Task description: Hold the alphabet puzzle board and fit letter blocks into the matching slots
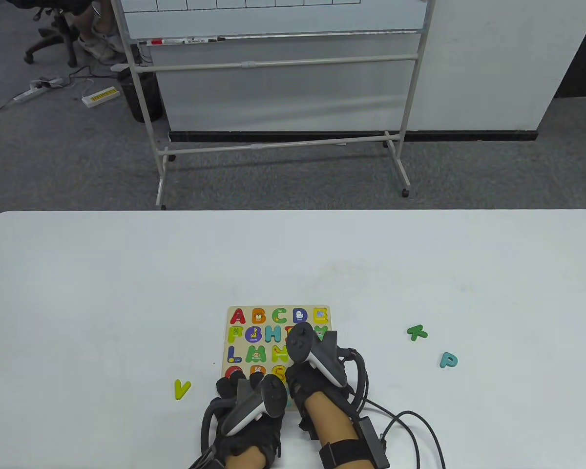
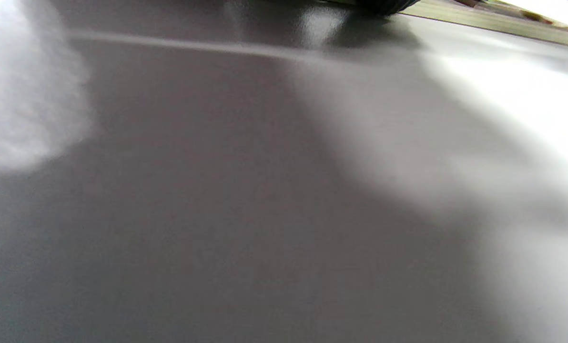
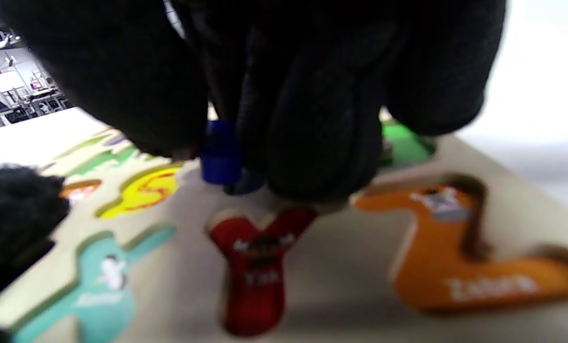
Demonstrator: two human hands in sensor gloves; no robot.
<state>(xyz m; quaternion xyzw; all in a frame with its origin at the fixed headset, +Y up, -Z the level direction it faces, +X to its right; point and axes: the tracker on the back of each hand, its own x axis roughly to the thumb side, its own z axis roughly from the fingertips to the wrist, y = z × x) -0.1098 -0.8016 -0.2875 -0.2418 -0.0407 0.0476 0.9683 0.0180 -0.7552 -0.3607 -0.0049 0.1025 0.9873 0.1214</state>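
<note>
The alphabet puzzle board (image 1: 278, 312) lies on the white table, most of its upper rows filled with coloured letters. My left hand (image 1: 234, 383) rests its fingers on the board's near left corner. My right hand (image 1: 300, 378) is over the board's near right part, its fingers hidden under the tracker. In the right wrist view my right hand (image 3: 236, 162) pinches a blue letter block (image 3: 221, 152) just above the board (image 3: 331, 267), over the red Y slot (image 3: 255, 267). An orange Z slot (image 3: 436, 257) and a teal slot (image 3: 98, 286) lie beside it.
Loose letters lie on the table: a yellow V (image 1: 181, 389) left of the board, a green K (image 1: 416, 332) and a teal P (image 1: 448, 360) to the right. Glove cables (image 1: 405, 425) trail at the near right. The left wrist view shows blurred table and the board's edge (image 2: 503, 21).
</note>
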